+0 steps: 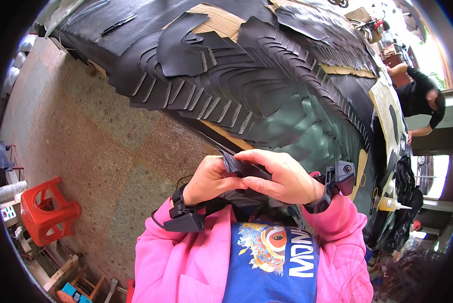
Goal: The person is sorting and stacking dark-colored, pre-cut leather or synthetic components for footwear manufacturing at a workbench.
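Close in front of my body, both hands pinch a small black leather-like piece (245, 169), which looks bent or folded between them. My left hand (209, 178) grips its left end, thumb pointing right. From the other side my right hand (287, 177) closes on it, its thumb meeting the left thumb. Just beyond, overlapping rows of flat black cut pieces (221, 83) fan across the table, several with a pale strip along one edge. A greenish sheen lies on the pieces (307, 126) nearest my right hand.
A pen (118, 24) lies on the table's far left, with cardboard (219, 22) under some pieces. On the right are a yellowish nozzle bottle (390, 204) and a pale sheet (385, 108), where another person (422, 96) leans in. A red plastic stool (50, 209) stands on the tiled floor at left.
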